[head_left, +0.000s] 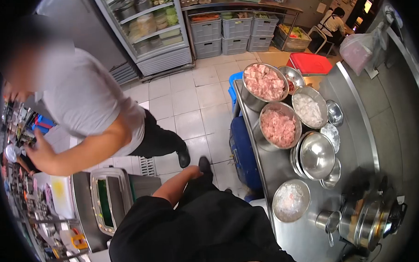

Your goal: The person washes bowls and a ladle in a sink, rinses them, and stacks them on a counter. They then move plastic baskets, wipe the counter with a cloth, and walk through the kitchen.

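My left hand (192,172) hangs low beside my dark trousers, near my shoe. Its fingers are too small and hidden to make out, and I see nothing held in it. The right hand is out of view; only a sliver of skin shows at the bottom edge. To my right on a steel counter (296,239) stand a pot of raw meat chunks (265,82), a pot of minced-looking meat (278,125) and a bowl of pale white pieces (309,107). Closer in are stacked steel bowls (317,155) and a bowl with whitish contents (291,200).
A person in a grey shirt (86,96) stands close on my left, beside a bin (123,180). Grey crates (206,32) and a glass-door fridge (155,26) line the back. A blue container (245,153) sits against the counter. Another person (332,25) works far off.
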Demonstrator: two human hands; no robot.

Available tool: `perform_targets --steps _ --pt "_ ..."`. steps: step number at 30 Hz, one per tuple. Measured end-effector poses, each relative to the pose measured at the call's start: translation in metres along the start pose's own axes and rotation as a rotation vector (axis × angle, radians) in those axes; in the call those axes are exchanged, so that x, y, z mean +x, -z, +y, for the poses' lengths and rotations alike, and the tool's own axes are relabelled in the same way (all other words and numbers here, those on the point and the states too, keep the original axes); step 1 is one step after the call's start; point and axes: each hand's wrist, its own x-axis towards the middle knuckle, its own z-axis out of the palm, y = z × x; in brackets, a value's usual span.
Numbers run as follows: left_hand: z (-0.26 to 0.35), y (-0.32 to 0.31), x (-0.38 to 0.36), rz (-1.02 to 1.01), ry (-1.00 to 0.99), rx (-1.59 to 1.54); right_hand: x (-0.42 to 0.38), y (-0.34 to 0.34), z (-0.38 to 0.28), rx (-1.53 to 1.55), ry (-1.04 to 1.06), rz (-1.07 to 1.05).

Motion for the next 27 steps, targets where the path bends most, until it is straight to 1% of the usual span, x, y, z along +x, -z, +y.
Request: perform_targets --steps 2,4,5,6,8,9,10,12,13,14,16,18,21,22,24,25,27 --pt "-0.003 0.031 0.039 -0.021 -0.049 -0.002 0.014 0.004 -0.043 0.056 0.014 0.008" --pt "-0.016 0.055 0.096 -0.048 -0.043 0.008 0.030 0.007 -0.091 0.100 0.027 0.016" --pt "-0.025 0.068 0.121 -0.021 -0.102 0.014 0.041 0.009 -0.117 0.117 0.032 0.023" --pt "-0.029 0.089 0.142 -0.030 -0.120 0.017 0.050 0.009 -0.142 0.135 0.034 0.028" --pt "-0.035 0.141 0.179 -0.161 -0.106 0.094 0.076 0.011 -0.195 0.164 0.029 0.045" --pt "-0.055 0.151 0.220 -0.175 -0.150 0.081 0.088 0.014 -0.226 0.174 0.021 0.055" --pt "-0.063 0.181 0.243 -0.181 -0.170 0.080 0.097 0.016 -0.253 0.180 0.010 0.064" --pt "-0.089 0.227 0.275 -0.125 -0.181 -0.004 0.113 0.018 -0.308 0.188 -0.022 0.077" --pt "-0.101 0.254 0.295 -0.128 -0.226 0.033 0.121 0.019 -0.337 0.193 -0.033 0.081" --pt "-0.116 0.282 0.312 -0.131 -0.231 0.030 0.128 0.022 -0.368 0.196 -0.041 0.087" --pt "-0.142 0.345 0.335 -0.008 -0.257 -0.036 0.140 0.028 -0.429 0.206 -0.046 0.098" --pt "-0.175 0.402 0.354 -0.020 -0.233 -0.094 0.151 0.034 -0.484 0.215 -0.040 0.107" --pt "-0.219 0.478 0.366 0.091 -0.124 -0.102 0.168 0.042 -0.552 0.214 -0.024 0.112" --pt "-0.231 0.498 0.366 0.100 -0.118 -0.099 0.175 0.044 -0.572 0.213 -0.017 0.112" --pt "-0.251 0.530 0.364 0.113 -0.028 -0.182 0.193 0.047 -0.604 0.200 -0.006 0.106" --pt "-0.262 0.541 0.367 0.067 0.014 -0.228 0.202 0.050 -0.618 0.191 -0.004 0.105" --pt "-0.285 0.546 0.363 0.107 0.013 -0.287 0.220 0.055 -0.643 0.164 0.004 0.094"
